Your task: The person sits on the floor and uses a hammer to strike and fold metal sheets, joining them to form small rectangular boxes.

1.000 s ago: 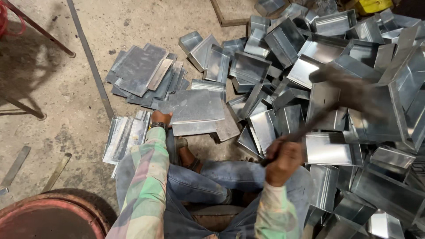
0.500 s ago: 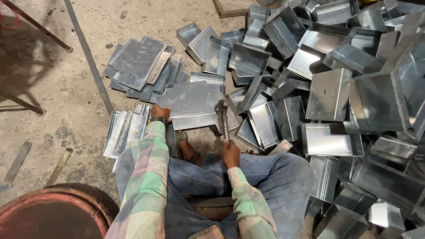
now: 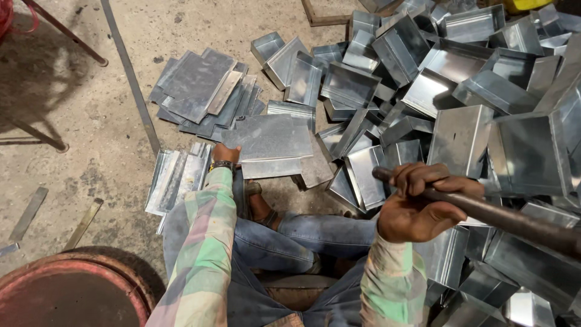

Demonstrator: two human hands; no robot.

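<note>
— Grey, dusty concrete floor [image 3: 109,151] was seen, wasn't it?

— Yes. Shiny metal trays [image 3: 484,91] were heaped on it, too many to be counted.

— And the hands?

— One dark round rod [image 3: 514,221] was gripped tight by the right hand [image 3: 417,209]. One flat metal sheet [image 3: 269,142] was pressed down by the left hand [image 3: 225,152].

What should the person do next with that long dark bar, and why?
Probably bring the long dark metal bar down onto the flat grey metal sheet. The right hand has a closed grip on the bar, raised over the pile of folded grey metal trays, while the left hand presses on the sheet's near edge, seemingly steadying it for a blow.
</note>
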